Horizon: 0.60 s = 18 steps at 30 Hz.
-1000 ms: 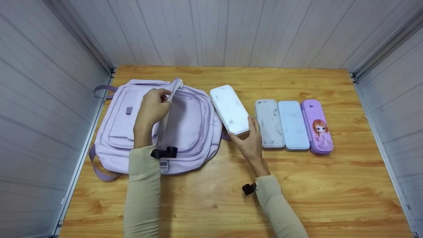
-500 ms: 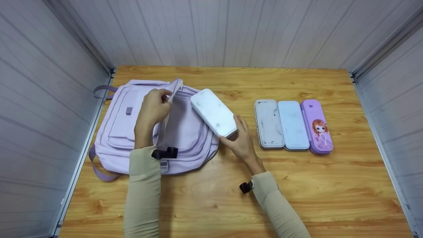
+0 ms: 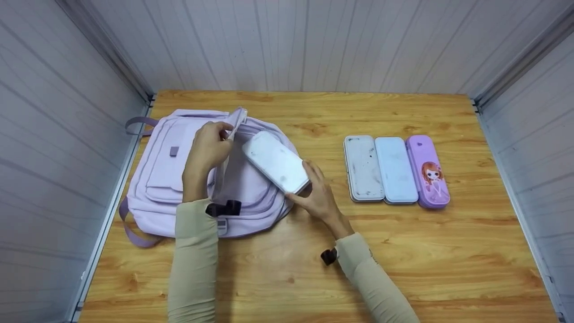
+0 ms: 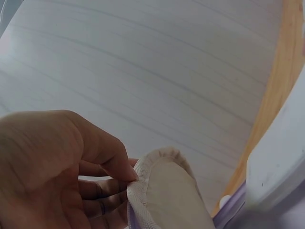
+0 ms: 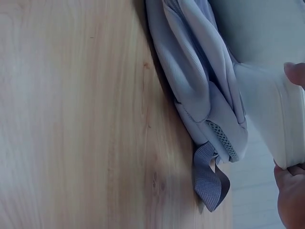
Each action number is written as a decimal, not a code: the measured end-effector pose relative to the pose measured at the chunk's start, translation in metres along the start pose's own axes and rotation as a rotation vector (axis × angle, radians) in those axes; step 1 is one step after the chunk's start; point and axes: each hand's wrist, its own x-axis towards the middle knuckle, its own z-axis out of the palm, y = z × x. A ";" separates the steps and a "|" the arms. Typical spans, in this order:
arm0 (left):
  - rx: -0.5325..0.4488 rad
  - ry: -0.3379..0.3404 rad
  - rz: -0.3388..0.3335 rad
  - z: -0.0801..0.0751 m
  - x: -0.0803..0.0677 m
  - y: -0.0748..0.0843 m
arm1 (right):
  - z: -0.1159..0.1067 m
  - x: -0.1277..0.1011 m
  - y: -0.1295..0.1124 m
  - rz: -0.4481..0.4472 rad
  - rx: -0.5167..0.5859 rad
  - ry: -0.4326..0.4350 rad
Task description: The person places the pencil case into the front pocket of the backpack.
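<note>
Head view — white case now over backpack

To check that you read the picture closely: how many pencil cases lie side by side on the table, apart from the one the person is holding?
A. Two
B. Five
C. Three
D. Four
C: a grey case, a pale blue case and a purple case with a cartoon girl lie in a row on the table, while the right hand holds a white case over the backpack.
</note>
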 end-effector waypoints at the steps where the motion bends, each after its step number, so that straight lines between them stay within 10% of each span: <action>1: -0.001 -0.001 0.001 0.000 0.000 0.000 | 0.001 0.000 0.000 -0.010 -0.007 -0.014; 9: 0.004 -0.006 0.006 0.002 0.000 0.001 | 0.001 0.008 0.002 -0.054 -0.038 -0.117; 18: 0.011 0.002 0.012 0.003 0.000 0.001 | 0.006 0.011 0.007 0.026 0.002 -0.040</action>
